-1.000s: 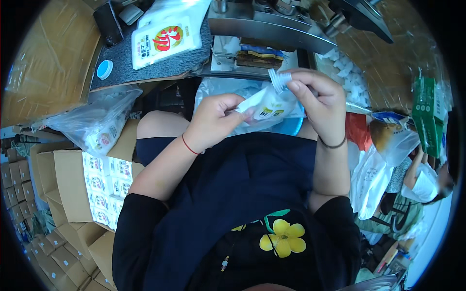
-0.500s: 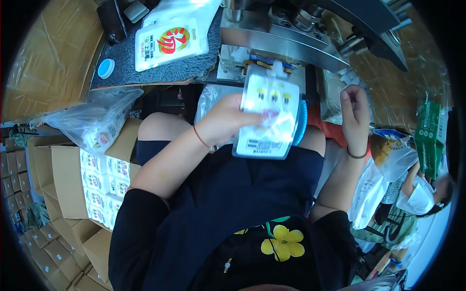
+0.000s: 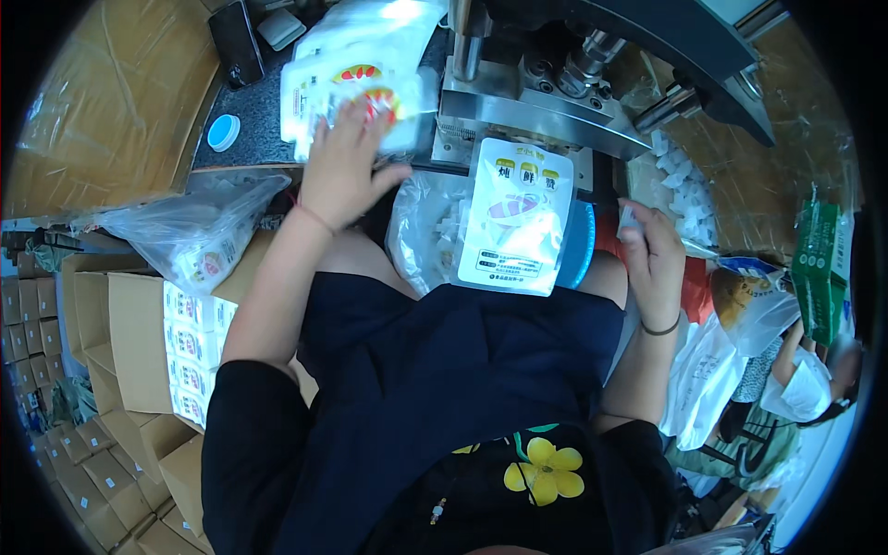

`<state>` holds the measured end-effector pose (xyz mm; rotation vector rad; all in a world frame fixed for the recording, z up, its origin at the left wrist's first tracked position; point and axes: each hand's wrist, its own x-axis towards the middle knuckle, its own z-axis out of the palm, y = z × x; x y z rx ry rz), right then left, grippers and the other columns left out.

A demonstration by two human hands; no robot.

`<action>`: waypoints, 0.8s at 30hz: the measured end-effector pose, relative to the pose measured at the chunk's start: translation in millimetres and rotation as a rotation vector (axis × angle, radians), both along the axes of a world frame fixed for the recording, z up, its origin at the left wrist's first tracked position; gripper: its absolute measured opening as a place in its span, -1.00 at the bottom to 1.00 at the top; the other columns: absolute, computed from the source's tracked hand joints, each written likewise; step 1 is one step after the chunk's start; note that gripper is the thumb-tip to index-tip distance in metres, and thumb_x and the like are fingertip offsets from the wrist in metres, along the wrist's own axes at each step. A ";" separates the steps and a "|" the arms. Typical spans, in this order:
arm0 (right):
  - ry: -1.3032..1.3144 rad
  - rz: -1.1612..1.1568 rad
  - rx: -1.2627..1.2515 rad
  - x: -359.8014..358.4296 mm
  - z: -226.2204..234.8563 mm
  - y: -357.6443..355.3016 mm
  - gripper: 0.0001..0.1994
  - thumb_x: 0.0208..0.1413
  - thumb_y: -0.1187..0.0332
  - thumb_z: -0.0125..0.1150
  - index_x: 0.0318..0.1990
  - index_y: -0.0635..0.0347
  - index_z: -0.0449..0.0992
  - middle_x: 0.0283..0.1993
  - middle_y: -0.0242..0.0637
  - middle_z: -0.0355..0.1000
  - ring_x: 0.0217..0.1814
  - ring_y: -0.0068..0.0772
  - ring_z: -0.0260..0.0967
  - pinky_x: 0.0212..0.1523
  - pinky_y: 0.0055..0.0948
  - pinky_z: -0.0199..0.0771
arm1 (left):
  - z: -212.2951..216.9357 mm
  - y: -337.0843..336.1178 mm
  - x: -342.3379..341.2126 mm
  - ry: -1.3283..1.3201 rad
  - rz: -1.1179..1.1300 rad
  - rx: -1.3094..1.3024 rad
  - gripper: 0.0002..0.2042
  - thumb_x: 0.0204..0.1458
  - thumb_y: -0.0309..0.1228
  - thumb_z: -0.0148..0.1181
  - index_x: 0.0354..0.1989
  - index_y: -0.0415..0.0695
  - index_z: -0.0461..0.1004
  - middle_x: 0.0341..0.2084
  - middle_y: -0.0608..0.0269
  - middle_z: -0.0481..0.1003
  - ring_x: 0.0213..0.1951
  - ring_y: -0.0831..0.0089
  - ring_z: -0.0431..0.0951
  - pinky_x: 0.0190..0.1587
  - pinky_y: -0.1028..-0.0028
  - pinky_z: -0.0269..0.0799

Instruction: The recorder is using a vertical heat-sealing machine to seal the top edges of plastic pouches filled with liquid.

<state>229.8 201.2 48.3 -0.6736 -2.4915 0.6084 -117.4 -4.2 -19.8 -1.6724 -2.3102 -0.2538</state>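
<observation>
My left hand (image 3: 344, 176) reaches over the stack of flat white pouches (image 3: 305, 92) on the dark worktop, open, its spread fingers over the top pouch and hiding part of its red print. My right hand (image 3: 659, 259) is closed, pinching a small white plastic piece (image 3: 626, 219) between thumb and fingers. Between my hands a white pouch (image 3: 518, 208) with a printed panel lies above my lap, in front of the metal press (image 3: 546, 116). Neither hand touches it. A blue rim (image 3: 586, 245) shows beside that pouch.
Many small white plastic pieces (image 3: 686, 190) are heaped right of the press. A round blue-and-white lid (image 3: 223, 132) and a phone (image 3: 237, 44) lie on the worktop. At left stand a plastic bag (image 3: 194, 231) and an open carton (image 3: 139, 342) of packs. Another person (image 3: 800, 384) is at far right.
My left hand has left the pouch it held at the press and moved up and left to the stack. My right hand has come down from the heap with a small white piece.
</observation>
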 end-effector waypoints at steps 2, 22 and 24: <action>-0.009 -0.029 -0.005 -2.4 -2.5 -9.8 -0.80 0.31 0.39 0.07 -0.04 0.33 0.47 -0.26 -0.30 0.42 -0.21 -0.48 0.37 -0.10 -0.47 0.39 | -2.2 -19.7 17.9 -0.123 -0.089 0.149 -0.58 0.17 -0.34 0.14 0.21 -0.15 0.38 0.13 -0.09 0.43 0.16 -0.02 0.44 0.16 0.10 0.36; 0.295 0.057 -0.302 -42.8 25.4 -19.4 -0.86 0.10 0.41 0.34 -0.29 0.31 0.57 -0.34 -0.22 0.52 -0.35 -0.42 0.47 -0.35 -0.47 0.39 | 10.5 16.5 154.6 -1.833 -0.308 0.024 -0.73 0.25 -0.29 0.20 -0.13 -0.30 0.59 -0.33 0.30 0.63 -0.30 0.67 0.56 -0.21 0.57 0.49; 0.184 0.142 -0.242 -41.7 27.5 -14.7 -0.85 0.10 0.40 0.35 -0.29 0.30 0.57 -0.34 -0.22 0.52 -0.35 -0.43 0.47 -0.35 -0.48 0.39 | 7.2 18.9 157.3 -1.911 -0.311 0.010 -0.73 0.25 -0.31 0.20 -0.09 -0.31 0.57 -0.28 0.27 0.63 -0.26 0.64 0.57 -0.15 0.57 0.50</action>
